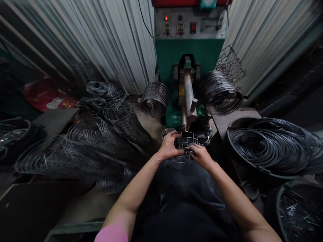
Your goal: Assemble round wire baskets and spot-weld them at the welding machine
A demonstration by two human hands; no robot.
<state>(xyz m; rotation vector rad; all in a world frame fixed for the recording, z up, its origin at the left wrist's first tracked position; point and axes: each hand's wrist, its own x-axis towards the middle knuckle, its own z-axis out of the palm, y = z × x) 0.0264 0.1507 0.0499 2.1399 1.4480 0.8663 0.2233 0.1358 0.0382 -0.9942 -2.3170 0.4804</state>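
A round wire basket is held just under the electrode tip of a green spot welder, in the middle of the head view. My left hand grips the basket's left side, thumb and fingers closed round its wires. From the right, my right hand is closed at the near rim, its fingers pressed together on the wire. Whether a separate small piece sits in the right fingers is too dark to make out. The basket's far edge touches or nearly touches the welder tip.
Coils of wire rings hang left and right of the welder. Stacked wire rings stand on the left. To the right are a tub of large rings and a bucket of small metal pieces. A black apron covers my lap.
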